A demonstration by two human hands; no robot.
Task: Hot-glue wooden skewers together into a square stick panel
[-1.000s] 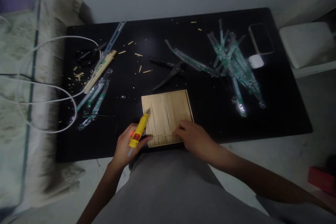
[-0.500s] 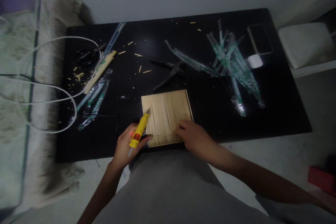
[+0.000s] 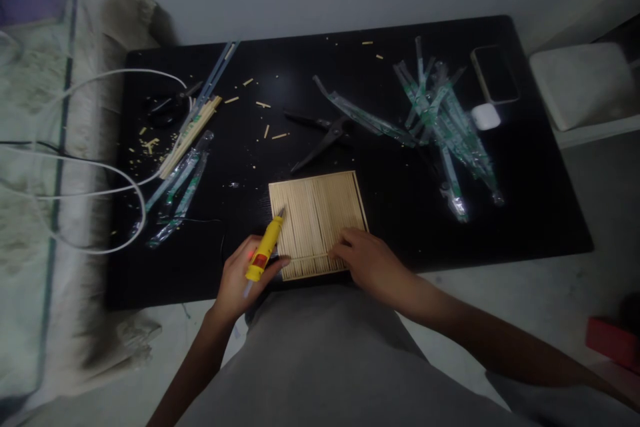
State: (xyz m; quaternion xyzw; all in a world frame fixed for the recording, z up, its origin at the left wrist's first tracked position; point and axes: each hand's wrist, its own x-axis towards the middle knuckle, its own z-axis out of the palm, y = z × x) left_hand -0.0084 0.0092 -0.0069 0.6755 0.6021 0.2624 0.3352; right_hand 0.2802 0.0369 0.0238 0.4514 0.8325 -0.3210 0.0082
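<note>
A flat square panel of pale wooden sticks [image 3: 320,213], laid side by side, rests at the table's front edge close to my body. One thin stick [image 3: 309,257] lies crosswise over its near part. My left hand [image 3: 235,287] is closed around a yellow hot glue gun [image 3: 265,248], its nozzle angled up over the panel's left side. The thumb of that hand reaches the left end of the cross stick. My right hand [image 3: 373,263] has its fingers pinched together at the stick's right end, hiding that end and part of the panel.
Behind the panel lie dark shears [image 3: 327,140]. Clear-and-green plastic wrappers [image 3: 440,113] pile up at right, near a phone [image 3: 495,73] and a white case [image 3: 485,117]. Leftward are loose sticks [image 3: 193,137], scissors [image 3: 167,107], wood scraps and a looped white cable [image 3: 145,207].
</note>
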